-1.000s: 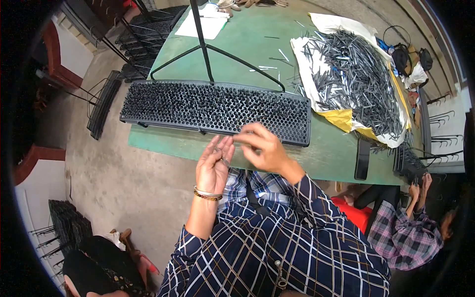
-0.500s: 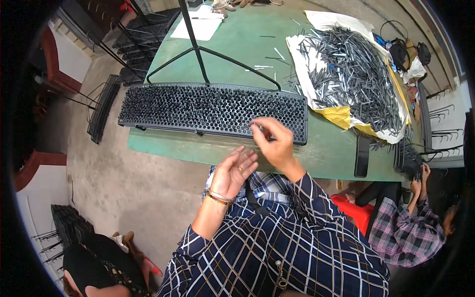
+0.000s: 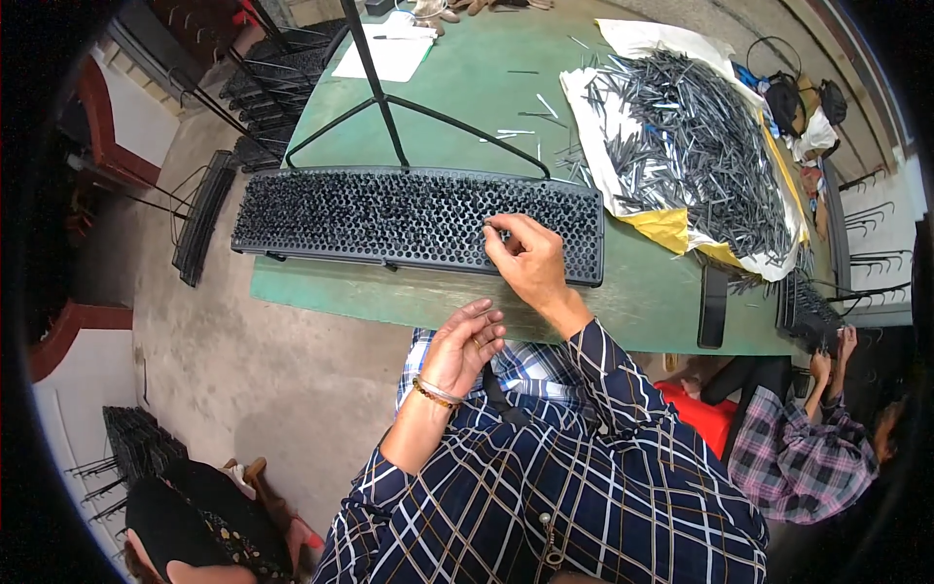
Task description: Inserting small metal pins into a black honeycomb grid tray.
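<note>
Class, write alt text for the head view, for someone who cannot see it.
A person's right hand is poised over a long black perforated tray on a green table, the left hand open nearby. To the right, thin dark strips lie heaped on a white sheet.

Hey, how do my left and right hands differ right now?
Your left hand is loosely open, while your right hand brings thumb and fingertips together. The left is clear of the black rack; the right reaches over it. Bracelets circle the left wrist; none shows on the right. Both come from dark checked sleeves.
</note>
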The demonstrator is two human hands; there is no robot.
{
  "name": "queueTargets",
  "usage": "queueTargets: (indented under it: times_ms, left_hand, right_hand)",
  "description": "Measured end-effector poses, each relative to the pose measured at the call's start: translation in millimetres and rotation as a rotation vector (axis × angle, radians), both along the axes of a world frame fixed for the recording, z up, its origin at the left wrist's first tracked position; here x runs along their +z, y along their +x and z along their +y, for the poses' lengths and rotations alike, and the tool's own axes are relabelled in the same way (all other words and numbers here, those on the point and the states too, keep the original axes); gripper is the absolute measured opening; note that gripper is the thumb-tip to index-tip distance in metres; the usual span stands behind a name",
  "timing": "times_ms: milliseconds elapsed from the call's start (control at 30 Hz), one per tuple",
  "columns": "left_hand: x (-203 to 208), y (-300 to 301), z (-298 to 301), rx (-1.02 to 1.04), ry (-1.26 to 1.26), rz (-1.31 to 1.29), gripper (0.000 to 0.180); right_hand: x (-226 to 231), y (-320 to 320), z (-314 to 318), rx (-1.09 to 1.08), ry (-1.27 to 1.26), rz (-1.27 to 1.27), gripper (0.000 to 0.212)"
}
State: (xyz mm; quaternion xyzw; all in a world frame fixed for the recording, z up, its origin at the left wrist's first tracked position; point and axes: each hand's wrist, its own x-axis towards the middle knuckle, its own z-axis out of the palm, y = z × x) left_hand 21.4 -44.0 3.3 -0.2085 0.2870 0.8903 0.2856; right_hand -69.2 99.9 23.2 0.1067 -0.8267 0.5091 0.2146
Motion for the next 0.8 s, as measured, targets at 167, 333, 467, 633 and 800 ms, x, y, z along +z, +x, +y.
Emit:
queueTargets:
  times_ms: [167, 333, 467, 633, 800]
  left_hand:
    - [-3.1, -0.2, 1.7, -0.004, 0.005, -0.012, 0.031]
    - [-7.5, 0.8, 0.4, -0.026, 0.016, -0.011, 0.031]
    - [-8.8, 0.7, 0.9, -0.032, -0.006, -0.022, 0.030]
    - [0.7, -3.1, 2.1, -0.049, -0.080, -0.008, 0.030]
    - [45.6, -31.4, 19.2, -0.165, -0.318, 0.293, 0.023]
  right_hand:
    - [-8.8, -0.4, 1.8, 0.036, 0.058, -0.045, 0.010]
    - [-9.3, 2.4, -5.8, -0.037, 0.318, 0.153, 0.009]
    - [-13.8, 4.8, -4.7, -0.009, 0.304, 0.042, 0.013]
    - [-3.3, 9.6, 4.9, 0.069, 0.097, -0.018, 0.017]
    - [4.1, 36.9, 51.3, -0.121, -0.211, 0.031, 0.018]
